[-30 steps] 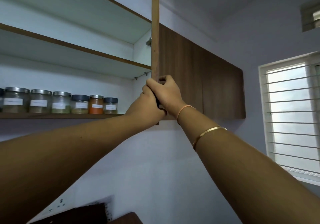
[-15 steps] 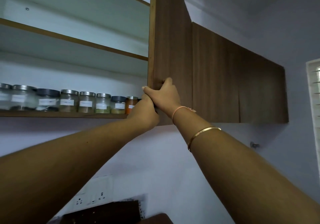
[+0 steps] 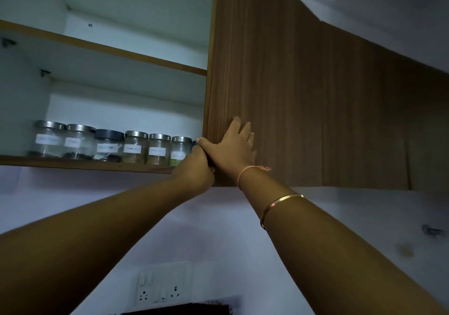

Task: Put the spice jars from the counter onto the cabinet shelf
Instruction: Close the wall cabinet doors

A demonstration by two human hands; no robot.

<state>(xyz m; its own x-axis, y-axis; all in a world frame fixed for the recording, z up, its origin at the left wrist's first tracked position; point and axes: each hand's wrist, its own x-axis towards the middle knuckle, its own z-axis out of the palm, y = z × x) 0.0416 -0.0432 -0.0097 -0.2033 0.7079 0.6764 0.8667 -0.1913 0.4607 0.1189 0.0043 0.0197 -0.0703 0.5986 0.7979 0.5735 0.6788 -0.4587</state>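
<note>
Several glass spice jars (image 3: 134,147) with metal or dark lids and white labels stand in a row on the lowest cabinet shelf (image 3: 73,162). The brown wooden cabinet door (image 3: 267,71) stands partly swung over the opening and hides the right end of the row. My left hand (image 3: 194,168) is curled around the door's lower left corner. My right hand (image 3: 233,144) lies flat on the door's face just above it, fingers spread and thumb at the door's edge. It holds nothing.
Two higher shelves (image 3: 121,52) show nothing on them. More shut brown doors (image 3: 364,120) run to the right. Below on the white wall sits a socket panel (image 3: 162,288) above a dark object (image 3: 194,308).
The door has swung leftward over the opening, hiding the rightmost jars. My right hand went from gripping the door's edge to lying flat on its face.
</note>
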